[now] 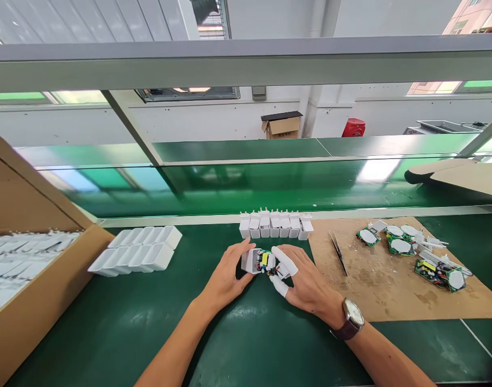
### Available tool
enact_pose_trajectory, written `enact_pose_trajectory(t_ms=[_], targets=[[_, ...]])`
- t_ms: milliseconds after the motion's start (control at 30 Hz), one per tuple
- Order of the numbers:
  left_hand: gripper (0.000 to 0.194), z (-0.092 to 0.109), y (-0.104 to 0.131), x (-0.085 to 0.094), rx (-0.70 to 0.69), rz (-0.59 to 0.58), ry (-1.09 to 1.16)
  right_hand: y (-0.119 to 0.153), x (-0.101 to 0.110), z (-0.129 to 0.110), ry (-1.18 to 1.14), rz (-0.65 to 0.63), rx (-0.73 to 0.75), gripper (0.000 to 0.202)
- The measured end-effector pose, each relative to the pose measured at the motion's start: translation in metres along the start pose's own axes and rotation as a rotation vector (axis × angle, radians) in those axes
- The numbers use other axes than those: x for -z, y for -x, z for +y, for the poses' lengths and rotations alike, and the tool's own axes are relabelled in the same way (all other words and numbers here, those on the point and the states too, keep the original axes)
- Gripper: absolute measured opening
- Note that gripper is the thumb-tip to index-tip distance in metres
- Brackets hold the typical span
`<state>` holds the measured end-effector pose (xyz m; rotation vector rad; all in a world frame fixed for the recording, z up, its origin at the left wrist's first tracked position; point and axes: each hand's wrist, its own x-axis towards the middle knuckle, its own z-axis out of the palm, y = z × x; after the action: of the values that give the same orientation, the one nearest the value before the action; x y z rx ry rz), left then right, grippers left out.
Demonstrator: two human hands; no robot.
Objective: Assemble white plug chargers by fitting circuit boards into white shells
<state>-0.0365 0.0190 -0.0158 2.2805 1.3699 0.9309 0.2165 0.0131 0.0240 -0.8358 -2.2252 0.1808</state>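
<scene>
My left hand (232,269) grips a white plastic housing (250,260) by its sides, its open end turned to the right. At that opening sits a circuit board (265,261) with a yellow part and small coloured components, partly inside. My right hand (300,271), with white finger cots on thumb and forefinger, pinches the board's right end. What lies under those fingertips is partly hidden. Just behind both hands stands a row of several white housings (275,226) with pins on top.
Tweezers (338,252) and several circuit boards with white discs (402,246) lie on a brown board (375,290) at right. White housings (137,250) stand in two rows at left, beside a cardboard box (48,285) of white parts. A metal rail (246,64) crosses overhead.
</scene>
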Motion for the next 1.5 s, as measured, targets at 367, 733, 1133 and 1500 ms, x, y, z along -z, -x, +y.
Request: enact_pose_trajectory(t_ms=[367,733,1133,1500], targets=[[0.062,0.0032,-0.0005,-0.0007,-0.051,-0.013,-0.002,-0.0035,0.0052,-0.0058,-0.002,-0.004,0.042,0.063],[0.061,0.0055,-0.0002,0.0,-0.069,-0.026,-0.016,-0.0021,0.0017,-0.0031,-0.013,-0.014,0.027,0.064],[0.063,0.0053,-0.0008,0.0004,-0.102,-0.022,-0.032,-0.0021,-0.0016,-0.0011,0.005,0.018,0.041,0.076],[0.058,0.0057,-0.002,-0.0004,-0.098,-0.009,-0.037,-0.0034,0.0005,-0.0015,0.013,0.001,0.055,0.073]])
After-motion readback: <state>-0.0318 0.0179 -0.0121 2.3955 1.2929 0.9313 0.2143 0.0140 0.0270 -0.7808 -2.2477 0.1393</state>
